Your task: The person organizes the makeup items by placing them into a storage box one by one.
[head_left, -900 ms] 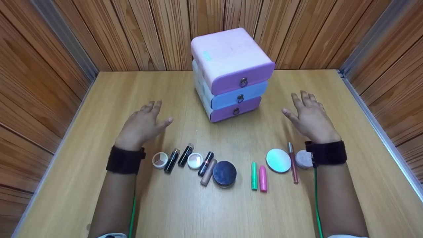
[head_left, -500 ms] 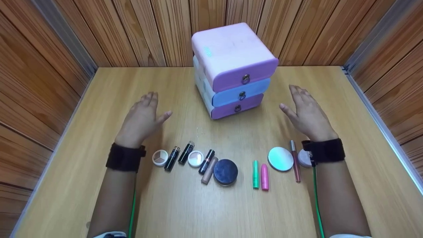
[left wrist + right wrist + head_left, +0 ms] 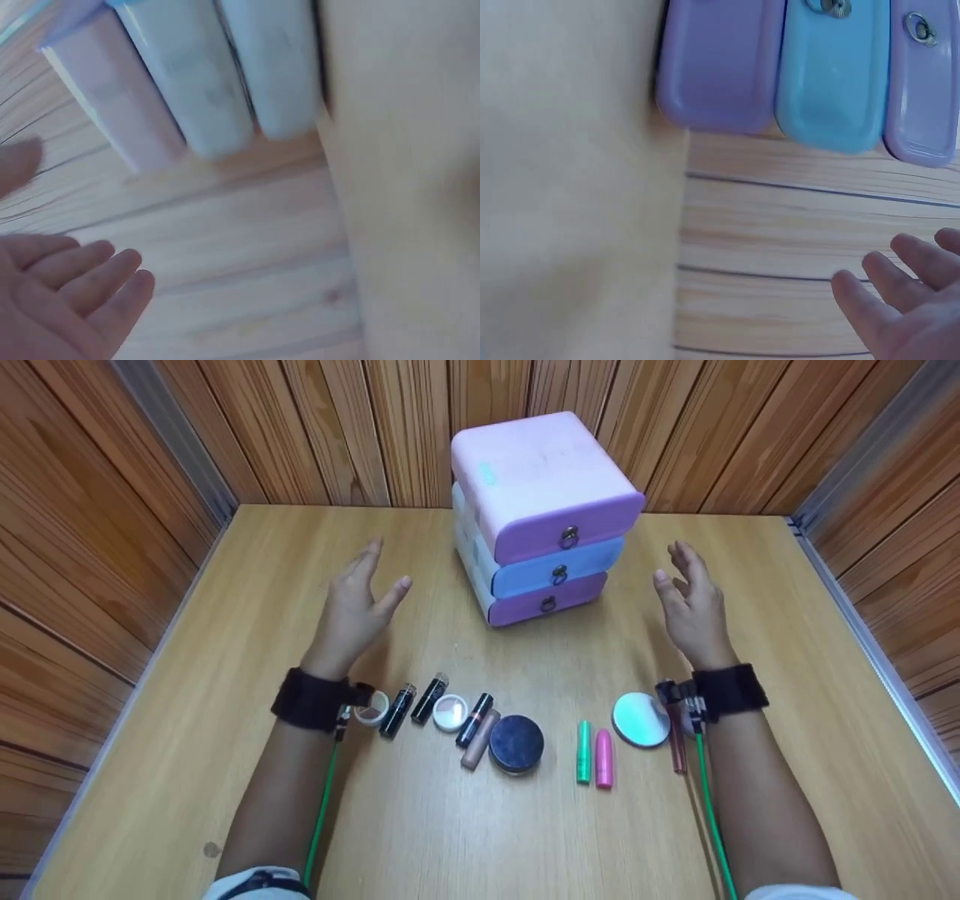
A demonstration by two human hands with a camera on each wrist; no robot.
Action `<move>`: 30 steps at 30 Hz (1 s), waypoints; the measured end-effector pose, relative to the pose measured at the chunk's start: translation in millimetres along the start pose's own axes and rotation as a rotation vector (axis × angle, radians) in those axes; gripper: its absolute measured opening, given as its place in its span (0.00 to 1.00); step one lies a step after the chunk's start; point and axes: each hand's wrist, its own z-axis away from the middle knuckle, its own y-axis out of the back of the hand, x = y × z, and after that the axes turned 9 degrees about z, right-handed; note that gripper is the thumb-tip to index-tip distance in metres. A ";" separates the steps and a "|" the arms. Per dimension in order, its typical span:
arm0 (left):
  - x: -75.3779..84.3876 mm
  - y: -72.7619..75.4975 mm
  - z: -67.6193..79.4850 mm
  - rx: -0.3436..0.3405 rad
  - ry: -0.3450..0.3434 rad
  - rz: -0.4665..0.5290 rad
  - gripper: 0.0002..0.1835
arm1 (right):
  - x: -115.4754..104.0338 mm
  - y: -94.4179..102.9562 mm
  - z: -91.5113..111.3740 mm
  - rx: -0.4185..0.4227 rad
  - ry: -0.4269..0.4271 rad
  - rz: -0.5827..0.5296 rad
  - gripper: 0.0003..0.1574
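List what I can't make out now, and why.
Red tube, top: head view, behind right wrist mount.
Drawer box contents: head view, hidden by its fronts.
Turquoise mark on its top: head view, too small to read.
Right hand, thumb: right wrist view, outside frame.
Left hand, thumb: left wrist view, cut by edge, blurred.

In the head view, the drawer box [image 3: 540, 502] at one o'clock is pale pink above purple, blue and purple fronts. Near five are a green tube [image 3: 583, 753] and a hot-pink tube [image 3: 604, 760]; dark grain streaks the brown wall [image 3: 487, 397] at twelve.
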 end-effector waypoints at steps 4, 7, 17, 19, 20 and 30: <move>7.6 -20.9 -8.8 -0.048 0.097 0.364 0.40 | 2.9 -8.2 -16.3 -0.035 -0.056 -0.082 0.42; 12.8 -41.0 -15.1 -0.139 0.158 0.548 0.39 | 3.6 -12.3 -28.2 -0.068 -0.118 -0.194 0.39; 23.0 -89.1 -31.0 -0.289 0.228 0.450 0.47 | -0.7 -29.3 -55.9 -0.170 -0.269 -0.428 0.39; 24.0 -91.8 -32.7 -0.309 0.252 0.395 0.49 | -2.0 -33.3 -58.1 -0.187 -0.280 -0.442 0.39; 24.5 -92.8 -33.6 -0.312 0.251 0.378 0.49 | -2.9 -35.3 -59.1 -0.196 -0.281 -0.448 0.40; 34.6 -106.0 -39.7 -0.307 0.210 0.220 0.46 | -6.7 -46.2 -61.3 -0.201 -0.290 -0.544 0.39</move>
